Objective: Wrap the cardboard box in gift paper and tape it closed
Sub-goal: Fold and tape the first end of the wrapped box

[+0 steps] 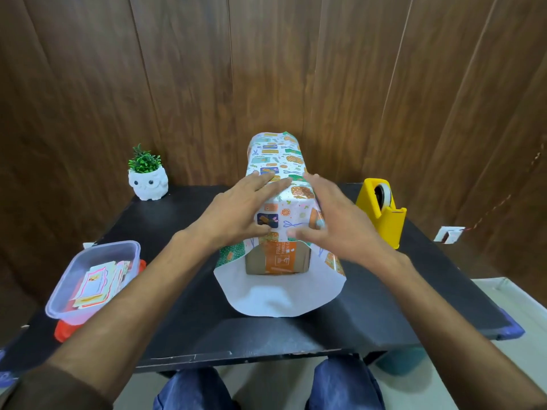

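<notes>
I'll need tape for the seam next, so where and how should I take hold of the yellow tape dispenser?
Judging by its pose, take the yellow tape dispenser with the right hand, which is nearest, coming from above. It stands upright on the black table, taller than wide, so a grip across its two flat side walls near the middle looks steadiest. Avoid its top front edge, where the cutter likely sits.

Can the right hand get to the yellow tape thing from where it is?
Probably yes. The right hand rests open on the gift paper over the box, and the yellow tape dispenser stands just to its right on the black table, with nothing visible between them.
</notes>
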